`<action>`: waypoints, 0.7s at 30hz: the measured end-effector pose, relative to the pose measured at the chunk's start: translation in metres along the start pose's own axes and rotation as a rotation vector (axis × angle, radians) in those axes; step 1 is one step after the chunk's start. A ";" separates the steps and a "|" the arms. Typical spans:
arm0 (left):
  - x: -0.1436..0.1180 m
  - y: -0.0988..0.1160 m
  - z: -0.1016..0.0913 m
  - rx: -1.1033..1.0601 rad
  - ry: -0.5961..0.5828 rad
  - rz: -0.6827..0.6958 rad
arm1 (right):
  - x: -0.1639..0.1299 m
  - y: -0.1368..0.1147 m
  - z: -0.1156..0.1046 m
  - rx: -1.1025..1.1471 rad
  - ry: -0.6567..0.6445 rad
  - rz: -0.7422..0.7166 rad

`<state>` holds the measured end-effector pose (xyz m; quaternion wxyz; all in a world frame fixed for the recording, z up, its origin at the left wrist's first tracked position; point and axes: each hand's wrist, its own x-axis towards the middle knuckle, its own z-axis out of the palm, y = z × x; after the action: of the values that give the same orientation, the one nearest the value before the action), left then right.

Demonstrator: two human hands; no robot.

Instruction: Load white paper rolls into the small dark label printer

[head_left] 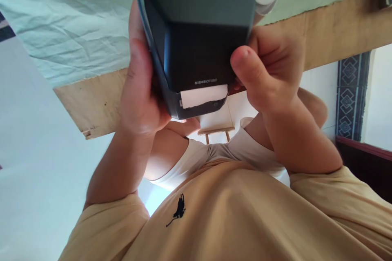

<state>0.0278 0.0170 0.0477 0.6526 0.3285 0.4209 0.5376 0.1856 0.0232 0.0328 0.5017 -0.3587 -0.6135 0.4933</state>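
Black label printer (196, 36), paper inside, in both hands.

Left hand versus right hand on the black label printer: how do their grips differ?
The left hand lies flat along the side of the black label printer, palm against it, while the right hand curls at the opposite side with its knuckles bent. The left hand's fingers pass out of sight behind the printer; the right hand's thumb shows on the front face, near the white label. Both hands touch the printer and hold it up off the table.
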 end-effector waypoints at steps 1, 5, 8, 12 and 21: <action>-0.003 0.001 -0.001 -0.033 -0.030 0.036 | 0.001 0.001 0.000 -0.014 -0.009 0.006; -0.008 -0.001 -0.006 -0.142 -0.062 0.097 | 0.002 0.003 0.003 -0.092 -0.043 0.039; -0.006 -0.008 -0.010 -0.161 -0.054 0.114 | 0.001 0.004 0.004 -0.114 -0.062 0.012; -0.003 -0.013 -0.016 -0.194 -0.072 0.181 | -0.001 0.006 -0.001 -0.105 -0.127 -0.028; -0.006 -0.001 -0.004 -0.215 -0.207 0.045 | -0.008 -0.003 0.001 -0.062 0.033 -0.099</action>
<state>0.0239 0.0111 0.0467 0.7118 0.3198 0.2839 0.5573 0.1865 0.0148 0.0338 0.5240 -0.3513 -0.6373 0.4425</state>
